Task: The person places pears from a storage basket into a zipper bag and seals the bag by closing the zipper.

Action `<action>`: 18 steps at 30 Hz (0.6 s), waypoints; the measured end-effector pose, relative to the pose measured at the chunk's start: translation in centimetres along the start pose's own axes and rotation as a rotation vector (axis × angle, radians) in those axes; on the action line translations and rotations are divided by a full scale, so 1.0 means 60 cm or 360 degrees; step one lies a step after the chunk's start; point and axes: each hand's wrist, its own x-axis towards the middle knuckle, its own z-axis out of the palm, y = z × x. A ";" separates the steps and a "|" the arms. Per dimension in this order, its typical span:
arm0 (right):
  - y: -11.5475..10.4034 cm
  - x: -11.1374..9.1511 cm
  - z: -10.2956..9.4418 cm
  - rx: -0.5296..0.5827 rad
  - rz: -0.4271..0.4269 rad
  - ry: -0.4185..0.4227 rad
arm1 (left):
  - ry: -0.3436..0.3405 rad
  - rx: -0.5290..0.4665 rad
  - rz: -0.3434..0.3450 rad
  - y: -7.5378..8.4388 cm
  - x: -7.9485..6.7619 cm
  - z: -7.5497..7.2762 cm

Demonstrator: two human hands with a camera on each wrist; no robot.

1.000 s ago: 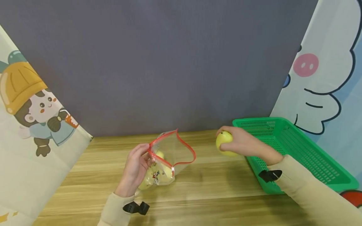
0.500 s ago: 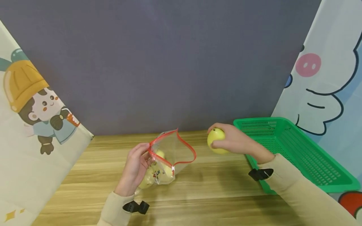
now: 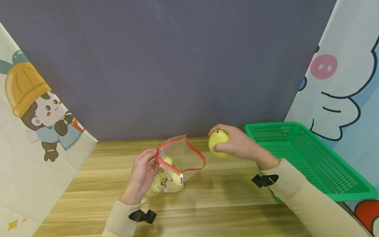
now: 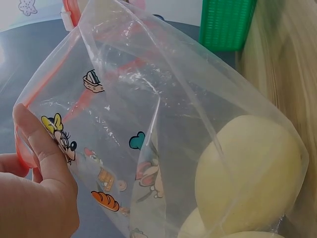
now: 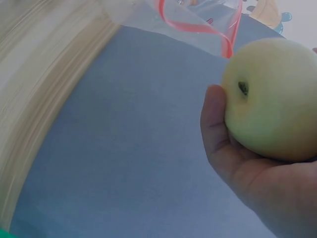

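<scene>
A clear zip bag [image 3: 192, 158] with a red-edged mouth and cartoon prints stands on the wooden table, its mouth spread wide. My left hand [image 3: 142, 174] pinches the near-left side of that mouth between thumb and fingers. Several pale yellow pears [image 4: 250, 173] lie at the bottom of the bag, seen through the plastic. To the right of the bag, my right hand [image 3: 235, 141] grips a yellow pear [image 3: 218, 141] above the table, thumb on the near side. In the right wrist view, the thumb lies along this pear [image 5: 272, 99] and the bag's red edge shows behind it.
A green plastic basket [image 3: 340, 171] with perforated walls stands at the right, beside and partly behind my right forearm. The wooden table [image 3: 207, 210] meets a dark grey backdrop [image 3: 189, 72] at the back. Cartoon-printed cloths hang at both sides.
My right hand has carried the pear leftward from beside the basket toward the bag, rising slightly. The left hand and the bag have stayed almost in place.
</scene>
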 end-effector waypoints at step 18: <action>-0.019 0.024 0.037 0.0178 -0.0070 0.0036 | 0.0024 0.0001 -0.0020 0.002 0.002 0.003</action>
